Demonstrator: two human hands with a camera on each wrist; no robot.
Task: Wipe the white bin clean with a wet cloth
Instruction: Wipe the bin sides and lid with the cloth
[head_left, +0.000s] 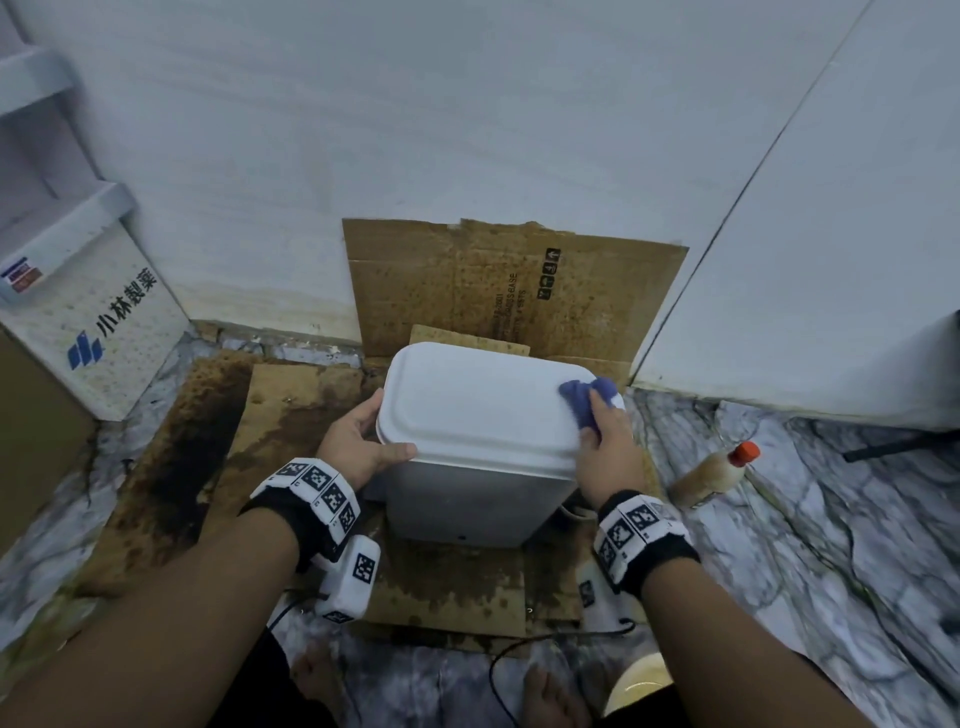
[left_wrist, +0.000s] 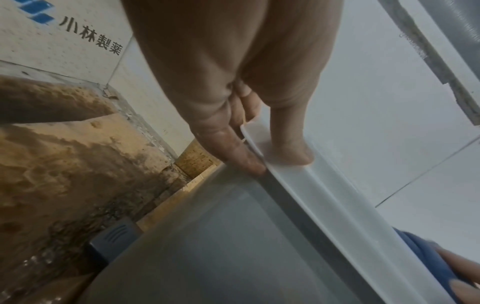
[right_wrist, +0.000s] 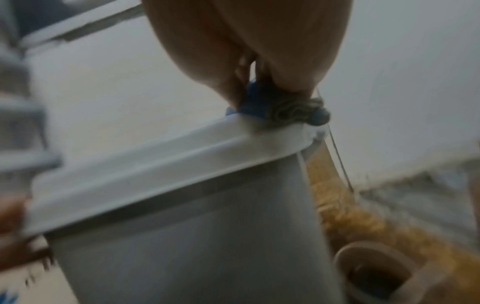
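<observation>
At three o'clock on the lid, my right hand (head_left: 605, 447) presses the blue cloth (head_left: 587, 397) | left hand (head_left: 358, 441) clamps white bin (head_left: 467, 483) at nine | lid's long axis runs nine-to-three, unwiped stretch lies toward nine.

Both bare forearms reach forward and down, each wrist wearing a black band with white coded markers. The left hand (head_left: 358, 441) clamps a lid edge, thumb lying flat on top and the other fingers (left_wrist: 233, 150) tucked beneath the rim. The right hand (head_left: 608, 441) presses down with its fingers curled, its grip bunching a blue cloth (head_left: 589, 397).
</observation>
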